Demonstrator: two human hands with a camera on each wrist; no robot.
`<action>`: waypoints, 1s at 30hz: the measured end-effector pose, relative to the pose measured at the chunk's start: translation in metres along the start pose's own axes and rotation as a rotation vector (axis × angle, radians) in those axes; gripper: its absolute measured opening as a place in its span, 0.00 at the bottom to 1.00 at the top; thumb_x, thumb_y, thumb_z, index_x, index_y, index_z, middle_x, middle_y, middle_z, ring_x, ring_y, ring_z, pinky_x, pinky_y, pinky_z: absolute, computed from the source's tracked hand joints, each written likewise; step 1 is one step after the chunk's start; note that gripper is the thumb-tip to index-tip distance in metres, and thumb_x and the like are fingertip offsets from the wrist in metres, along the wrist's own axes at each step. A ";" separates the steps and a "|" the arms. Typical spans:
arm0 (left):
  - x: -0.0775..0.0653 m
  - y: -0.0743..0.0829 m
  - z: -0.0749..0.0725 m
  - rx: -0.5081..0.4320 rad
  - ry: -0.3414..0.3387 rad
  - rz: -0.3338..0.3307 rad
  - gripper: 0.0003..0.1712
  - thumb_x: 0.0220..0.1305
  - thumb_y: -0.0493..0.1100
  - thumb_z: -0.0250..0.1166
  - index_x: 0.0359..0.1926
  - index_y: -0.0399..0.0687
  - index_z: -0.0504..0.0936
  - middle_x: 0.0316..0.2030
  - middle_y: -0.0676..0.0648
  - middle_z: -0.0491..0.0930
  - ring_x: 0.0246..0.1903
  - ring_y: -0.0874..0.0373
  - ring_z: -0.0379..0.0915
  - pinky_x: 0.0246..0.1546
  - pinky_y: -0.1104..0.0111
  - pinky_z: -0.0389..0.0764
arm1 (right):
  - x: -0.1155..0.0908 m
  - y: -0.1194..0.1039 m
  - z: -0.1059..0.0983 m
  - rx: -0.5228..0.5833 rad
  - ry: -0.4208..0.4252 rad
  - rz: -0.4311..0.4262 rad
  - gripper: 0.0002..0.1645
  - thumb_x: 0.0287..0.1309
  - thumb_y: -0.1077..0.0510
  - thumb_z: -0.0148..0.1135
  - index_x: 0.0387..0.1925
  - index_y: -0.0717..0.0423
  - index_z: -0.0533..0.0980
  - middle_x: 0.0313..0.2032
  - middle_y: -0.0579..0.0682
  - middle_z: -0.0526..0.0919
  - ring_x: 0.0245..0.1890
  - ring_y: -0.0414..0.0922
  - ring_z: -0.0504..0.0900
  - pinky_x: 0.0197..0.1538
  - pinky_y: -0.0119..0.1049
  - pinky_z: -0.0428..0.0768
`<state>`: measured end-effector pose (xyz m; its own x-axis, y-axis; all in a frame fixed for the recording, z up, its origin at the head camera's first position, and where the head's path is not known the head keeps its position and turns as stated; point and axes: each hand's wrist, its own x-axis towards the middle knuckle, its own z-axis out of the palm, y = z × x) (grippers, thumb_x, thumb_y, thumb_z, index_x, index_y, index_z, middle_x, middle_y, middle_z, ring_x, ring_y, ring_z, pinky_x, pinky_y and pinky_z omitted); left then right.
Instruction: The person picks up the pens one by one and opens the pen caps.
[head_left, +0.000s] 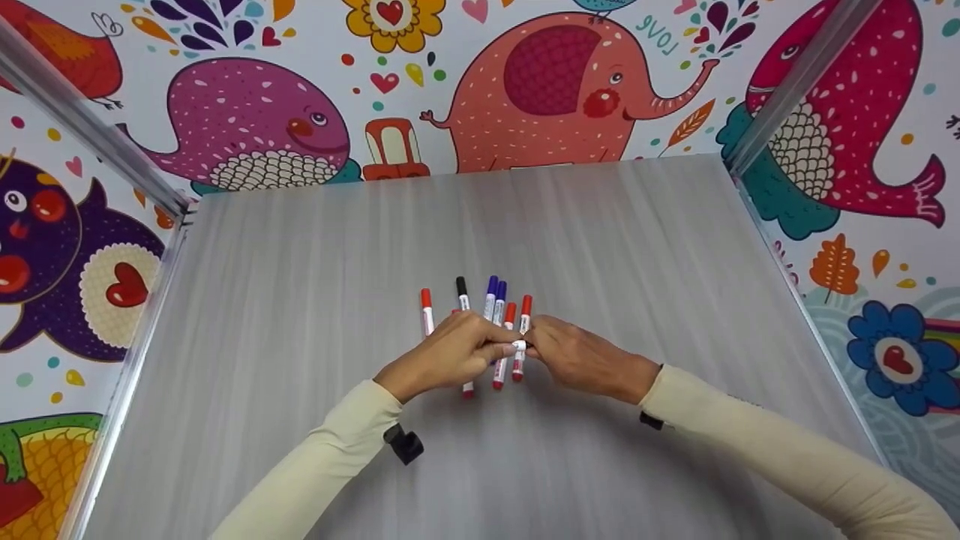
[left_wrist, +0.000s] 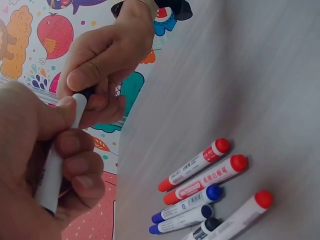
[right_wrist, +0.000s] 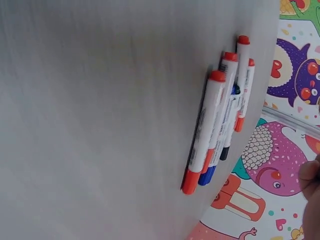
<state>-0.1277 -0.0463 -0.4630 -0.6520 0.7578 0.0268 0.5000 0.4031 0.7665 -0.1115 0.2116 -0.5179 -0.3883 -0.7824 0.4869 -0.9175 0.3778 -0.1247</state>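
In the head view my left hand (head_left: 450, 349) and right hand (head_left: 581, 356) meet above a row of markers. The left hand grips the white barrel of a marker (left_wrist: 51, 182), its fingers curled round it. At the marker's far end, the right thumb and fingers pinch the black cap (left_wrist: 88, 92), mostly covered by them. On the table below lie red markers (left_wrist: 192, 167), two blue markers (left_wrist: 187, 205) and a black marker (left_wrist: 202, 230), side by side. Another red marker (head_left: 427, 310) lies at the row's left end. The left hand partly hides the row in the head view.
The grey wood-grain table (head_left: 315, 255) extends around the markers. Cartoon-printed walls (head_left: 405, 75) stand behind and at both sides, with metal posts (head_left: 802, 82) at the corners. A black wrist strap piece (head_left: 405, 444) hangs by the left sleeve.
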 end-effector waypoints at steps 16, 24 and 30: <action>-0.023 -0.025 -0.015 -0.081 0.134 -0.114 0.06 0.78 0.39 0.69 0.51 0.44 0.85 0.34 0.49 0.87 0.30 0.63 0.71 0.33 0.68 0.73 | -0.014 0.028 -0.036 -0.012 0.201 0.135 0.12 0.75 0.62 0.69 0.53 0.65 0.81 0.42 0.54 0.81 0.39 0.46 0.80 0.40 0.36 0.81; -0.028 -0.038 -0.014 -0.017 0.328 -0.105 0.05 0.71 0.37 0.76 0.45 0.44 0.89 0.41 0.50 0.87 0.42 0.57 0.79 0.48 0.60 0.82 | -0.017 0.030 -0.034 0.091 0.234 0.305 0.21 0.60 0.71 0.79 0.55 0.61 0.86 0.46 0.55 0.76 0.39 0.44 0.81 0.42 0.32 0.84; -0.036 -0.051 -0.014 0.011 0.458 -0.099 0.05 0.69 0.33 0.77 0.43 0.41 0.90 0.38 0.49 0.85 0.38 0.57 0.78 0.42 0.65 0.80 | -0.022 0.037 -0.030 0.155 0.291 0.364 0.22 0.63 0.75 0.74 0.57 0.63 0.85 0.48 0.56 0.78 0.41 0.44 0.82 0.42 0.26 0.79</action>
<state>-0.1378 -0.1012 -0.4936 -0.8801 0.4116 0.2366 0.4272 0.4694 0.7728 -0.1339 0.2577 -0.5072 -0.6659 -0.4341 0.6068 -0.7376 0.5053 -0.4479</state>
